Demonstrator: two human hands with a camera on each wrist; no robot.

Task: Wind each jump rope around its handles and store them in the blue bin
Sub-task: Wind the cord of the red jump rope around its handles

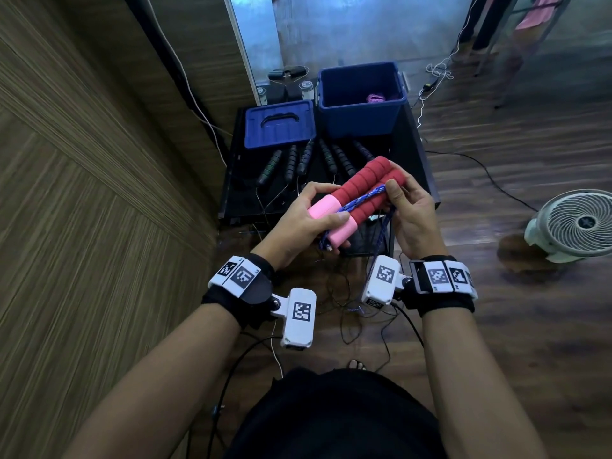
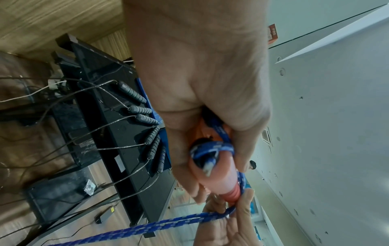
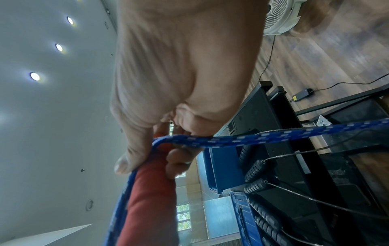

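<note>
Our blue bin [image 1: 361, 104] stands open at the far end of the black table [image 1: 410, 154], a pink bundle [image 1: 376, 98] inside; its lid [image 1: 280, 125] lies beside it. Dark-handled ropes [image 1: 306, 159] lie in front. Our left hand [image 1: 299, 217] grips the red handles [image 1: 359, 190]; our right hand [image 1: 410, 207] pinches the blue rope [image 1: 362, 198] against them. A fan [image 1: 576, 223] sits on the wood floor [image 1: 530, 326].

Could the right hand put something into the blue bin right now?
Probably not yet. The blue bin stands open with its lid off beside it, so the way looks free, but the right hand is busy pinching the blue rope against the red handles.
</note>
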